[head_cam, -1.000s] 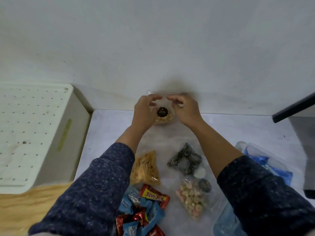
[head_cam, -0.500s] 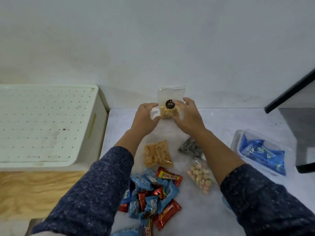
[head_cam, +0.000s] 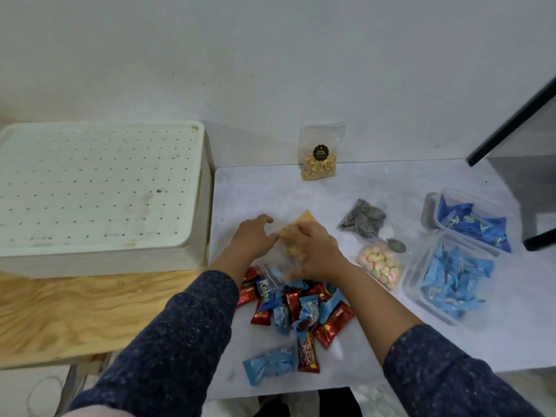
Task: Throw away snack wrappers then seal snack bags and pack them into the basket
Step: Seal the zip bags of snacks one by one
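A clear bag of orange snacks (head_cam: 304, 221) lies in the middle of the white table (head_cam: 391, 182). My right hand (head_cam: 316, 251) rests on top of it with fingers curled over the bag. My left hand (head_cam: 254, 236) is at the bag's left edge, fingers stretched out and touching the plastic. A clear bag of peanuts with a black label (head_cam: 320, 158) stands upright against the wall, apart from both hands. To the right lie a bag of dark striped snacks (head_cam: 362, 221) and a bag of pastel round snacks (head_cam: 380, 264).
A heap of red and blue candy wrappers (head_cam: 301, 311) lies just under my wrists. Two clear tubs with blue packets (head_cam: 472, 227) (head_cam: 451, 278) stand at the right. A white perforated box (head_cam: 99, 188) sits on a wooden top (head_cam: 75, 311) at the left.
Both hands let go of the peanut bag, which now stands alone at the wall, and dropped back toward me onto the orange snack bag. My view tilted down.
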Tool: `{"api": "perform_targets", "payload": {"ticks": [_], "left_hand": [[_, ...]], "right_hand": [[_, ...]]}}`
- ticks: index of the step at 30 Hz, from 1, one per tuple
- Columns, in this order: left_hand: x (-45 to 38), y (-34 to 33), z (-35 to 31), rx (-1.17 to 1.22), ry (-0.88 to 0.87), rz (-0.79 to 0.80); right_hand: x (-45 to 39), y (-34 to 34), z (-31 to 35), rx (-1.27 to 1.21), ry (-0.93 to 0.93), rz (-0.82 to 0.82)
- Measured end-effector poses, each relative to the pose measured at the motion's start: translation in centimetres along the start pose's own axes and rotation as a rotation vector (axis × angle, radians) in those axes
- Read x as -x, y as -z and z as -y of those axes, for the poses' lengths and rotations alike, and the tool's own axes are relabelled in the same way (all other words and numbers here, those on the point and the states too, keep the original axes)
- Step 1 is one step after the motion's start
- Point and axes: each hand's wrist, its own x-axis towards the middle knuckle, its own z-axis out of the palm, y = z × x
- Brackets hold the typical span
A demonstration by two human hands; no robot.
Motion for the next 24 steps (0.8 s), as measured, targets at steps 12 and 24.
{"api": "perform_targets", "payload": {"ticks": [12,24], "left_hand": [[2.6,5.8,-9.1,0.808,0.002,-0.157],[8.1,9.2,-14.4,0.765,-0.458,-0.330]], "right_hand": [[3.0,7.0,1.0,-0.229,0.053,-0.222],[5.9,18.6,3.1,-0.673,0.095,-0.648]]}}
